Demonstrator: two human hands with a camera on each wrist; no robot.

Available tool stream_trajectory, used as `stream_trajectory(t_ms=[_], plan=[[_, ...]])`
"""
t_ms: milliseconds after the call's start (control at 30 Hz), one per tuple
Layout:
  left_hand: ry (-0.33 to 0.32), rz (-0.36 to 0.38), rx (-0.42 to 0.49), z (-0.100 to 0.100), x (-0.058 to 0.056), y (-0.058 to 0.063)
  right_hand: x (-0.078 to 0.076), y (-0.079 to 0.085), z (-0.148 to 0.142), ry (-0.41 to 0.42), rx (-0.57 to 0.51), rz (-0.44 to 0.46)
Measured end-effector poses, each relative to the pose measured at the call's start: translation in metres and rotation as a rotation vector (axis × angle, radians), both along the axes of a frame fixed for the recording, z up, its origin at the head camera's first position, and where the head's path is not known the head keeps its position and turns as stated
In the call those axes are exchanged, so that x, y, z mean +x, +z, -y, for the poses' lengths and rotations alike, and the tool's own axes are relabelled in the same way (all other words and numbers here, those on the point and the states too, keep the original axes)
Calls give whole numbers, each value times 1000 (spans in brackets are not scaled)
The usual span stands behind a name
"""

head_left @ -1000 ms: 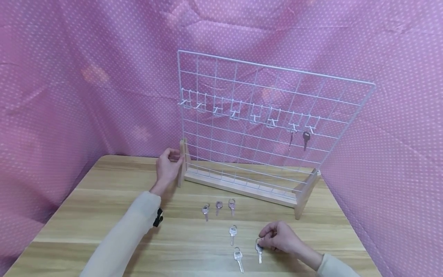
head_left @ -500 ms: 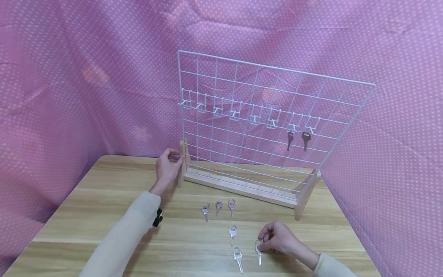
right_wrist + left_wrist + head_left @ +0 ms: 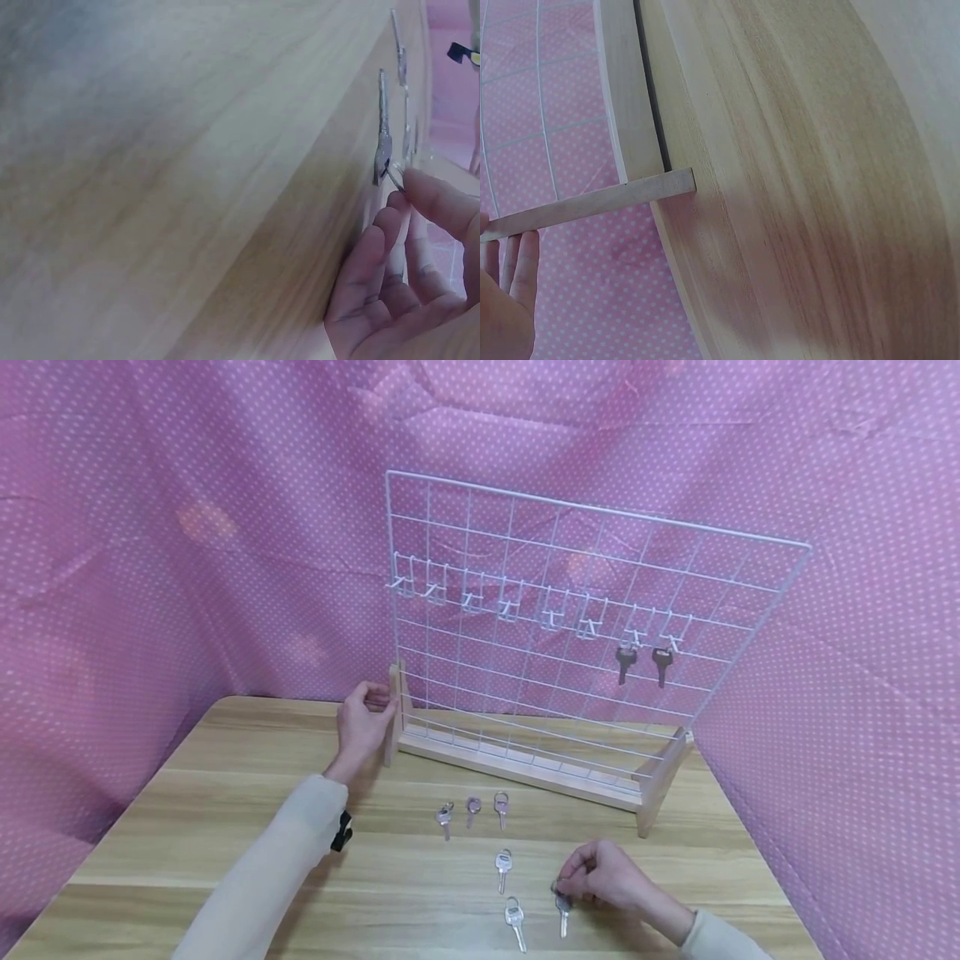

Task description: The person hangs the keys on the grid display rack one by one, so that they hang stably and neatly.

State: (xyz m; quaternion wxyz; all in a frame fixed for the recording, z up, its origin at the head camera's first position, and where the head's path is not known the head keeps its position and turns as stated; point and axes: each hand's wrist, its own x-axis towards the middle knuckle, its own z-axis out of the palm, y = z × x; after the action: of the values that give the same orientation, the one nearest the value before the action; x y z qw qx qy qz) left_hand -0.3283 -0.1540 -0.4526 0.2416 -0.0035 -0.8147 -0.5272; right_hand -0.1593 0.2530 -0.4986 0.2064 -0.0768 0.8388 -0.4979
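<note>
We find the key (image 3: 564, 917) on or just above the near part of the counter (image 3: 225, 793), to the right of five other keys (image 3: 514, 913); whether it touches the surface we cannot tell. Our right grip (image 3: 609, 878) is nearly closed, pinching the key's ring (image 3: 397, 178) between thumb and fingertip. We judge the step in hand to be picking this key up. The next move probably calls for lifting it by the ring and slipping that over the free hook (image 3: 590, 627) third from the right, beside the two hanging keys (image 3: 626, 665). Our left grip (image 3: 363, 722) pinches the wooden upright (image 3: 392, 733) at the left end of the wire rack (image 3: 597, 508), likely steadying it. Behind everything we have pink dotted cloth (image 3: 112, 527).
</note>
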Motion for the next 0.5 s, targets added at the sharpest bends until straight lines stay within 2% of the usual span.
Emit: stream_trajectory(t_ms=[233, 500], plan=[[-1, -1, 23, 0, -1, -1, -4, 10, 1, 0, -55, 1], [-3, -7, 22, 0, -1, -3, -14, 43, 7, -53, -52, -33]])
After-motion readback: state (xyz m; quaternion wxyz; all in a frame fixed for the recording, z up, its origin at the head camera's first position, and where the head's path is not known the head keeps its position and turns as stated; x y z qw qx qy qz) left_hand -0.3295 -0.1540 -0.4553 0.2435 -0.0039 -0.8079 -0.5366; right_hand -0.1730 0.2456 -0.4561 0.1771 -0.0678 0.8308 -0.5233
